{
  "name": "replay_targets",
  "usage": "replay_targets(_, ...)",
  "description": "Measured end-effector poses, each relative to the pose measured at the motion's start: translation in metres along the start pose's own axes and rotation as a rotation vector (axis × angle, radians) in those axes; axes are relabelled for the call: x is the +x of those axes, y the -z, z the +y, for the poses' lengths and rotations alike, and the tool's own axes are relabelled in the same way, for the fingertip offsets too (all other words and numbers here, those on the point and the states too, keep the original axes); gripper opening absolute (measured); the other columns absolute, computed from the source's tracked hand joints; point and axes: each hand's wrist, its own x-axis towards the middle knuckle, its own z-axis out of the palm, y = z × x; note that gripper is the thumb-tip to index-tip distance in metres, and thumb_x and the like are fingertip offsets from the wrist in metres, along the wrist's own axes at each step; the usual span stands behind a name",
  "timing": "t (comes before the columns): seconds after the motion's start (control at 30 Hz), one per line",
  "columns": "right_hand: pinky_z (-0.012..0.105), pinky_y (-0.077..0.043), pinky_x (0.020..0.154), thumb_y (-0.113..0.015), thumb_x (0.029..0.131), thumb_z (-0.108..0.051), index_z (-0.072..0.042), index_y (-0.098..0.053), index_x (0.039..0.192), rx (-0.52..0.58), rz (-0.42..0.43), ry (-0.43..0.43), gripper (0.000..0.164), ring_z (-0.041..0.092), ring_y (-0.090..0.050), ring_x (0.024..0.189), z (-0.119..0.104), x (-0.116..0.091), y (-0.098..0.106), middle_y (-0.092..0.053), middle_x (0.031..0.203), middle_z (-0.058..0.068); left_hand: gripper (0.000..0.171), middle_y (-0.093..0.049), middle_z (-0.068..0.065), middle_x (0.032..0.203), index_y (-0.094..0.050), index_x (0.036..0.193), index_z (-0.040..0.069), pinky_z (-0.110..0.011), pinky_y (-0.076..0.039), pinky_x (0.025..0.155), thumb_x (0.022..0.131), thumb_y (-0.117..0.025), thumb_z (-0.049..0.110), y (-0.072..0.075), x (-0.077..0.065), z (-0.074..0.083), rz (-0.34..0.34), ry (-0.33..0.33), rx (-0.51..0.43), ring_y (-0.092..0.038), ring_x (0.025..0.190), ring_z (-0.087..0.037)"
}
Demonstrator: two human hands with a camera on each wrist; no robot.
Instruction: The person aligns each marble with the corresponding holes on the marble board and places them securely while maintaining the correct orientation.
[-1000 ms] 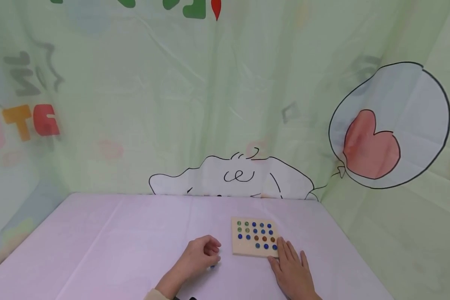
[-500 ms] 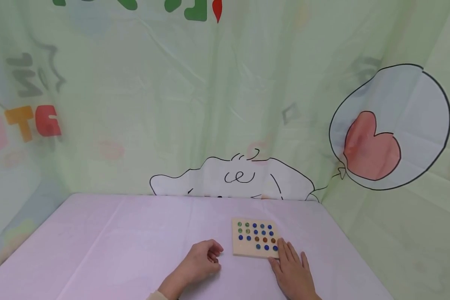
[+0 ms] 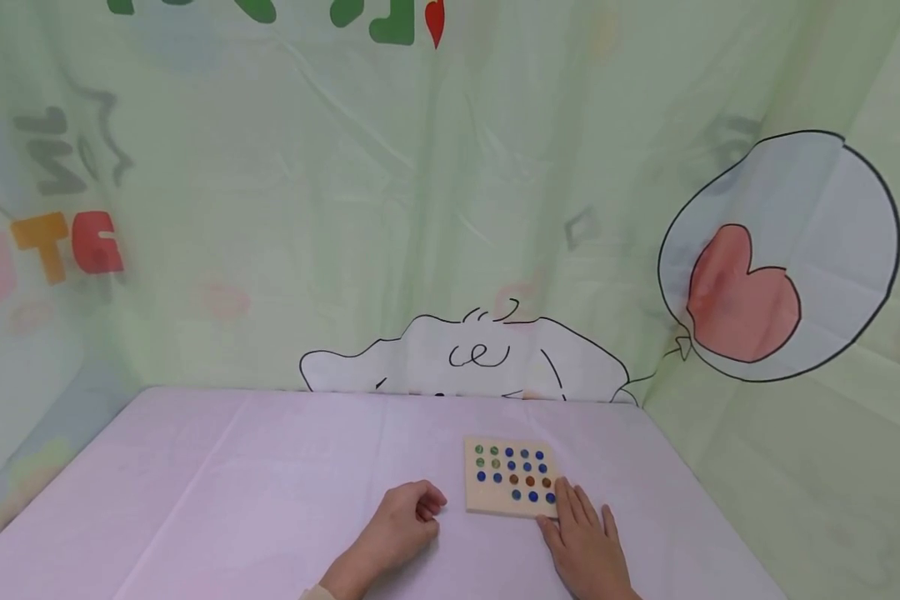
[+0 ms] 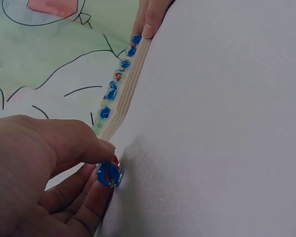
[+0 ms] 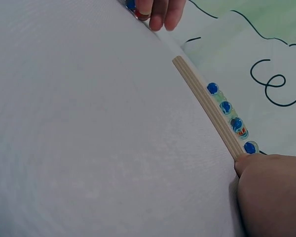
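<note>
Blue and red glass marbles (image 4: pixel 108 173) sit between the thumb and fingers of my left hand (image 3: pixel 399 527), close to the tabletop; whether they touch it I cannot tell. That hand is left of a square wooden board (image 3: pixel 487 501), apart from it. Several blue, green and amber marbles rest in rows on the board. Its nearest row holds marbles only toward the right, with bare wood at the left. My right hand (image 3: pixel 588 546) lies with fingers extended against the board's right edge and near corner. From the head view, the left hand's marbles are hidden.
A pale pink-white cloth (image 3: pixel 270 467) covers the table. Behind it hangs a light green curtain (image 3: pixel 270 208) printed with a white cartoon figure, and a balloon with a heart (image 3: pixel 746 292) at the right.
A blue marble showing beneath my left hand one second ago is now hidden from the head view. The left hand has shifted slightly; the right hand and board stay in place.
</note>
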Motion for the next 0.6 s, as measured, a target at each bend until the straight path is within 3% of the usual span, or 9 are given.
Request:
replay_targets(0.43,0.07,-0.002,0.116,-0.045,0.102,-0.04,0.004,-0.019,0.154,0.005,0.009,0.003,0.073,0.046,-0.018,0.148,0.0013,-0.0008,-0.0002,-0.026,0.16,0.024,0.02,-0.065,-0.003,0.088,-0.067,0.098,0.004,-0.018,-0.047,0.065,0.08,-0.063,-0.006,-0.0001,-0.001,0.0009,0.022,-0.019,-0.041,-0.055,0.076,-0.005)
replay_targets(0.6,0.07,-0.001,0.116,-0.045,0.102,-0.04,0.004,-0.019,0.154,0.006,-0.001,-0.003,0.073,0.046,-0.018,0.148,0.0003,-0.0007,-0.0003,-0.025,0.16,0.024,0.02,-0.065,-0.004,0.089,-0.067,0.099,0.003,-0.018,-0.047,0.065,0.081,-0.063,-0.006,0.0012,0.0,0.0011,0.015,0.005,-0.072,-0.055,0.077,-0.007)
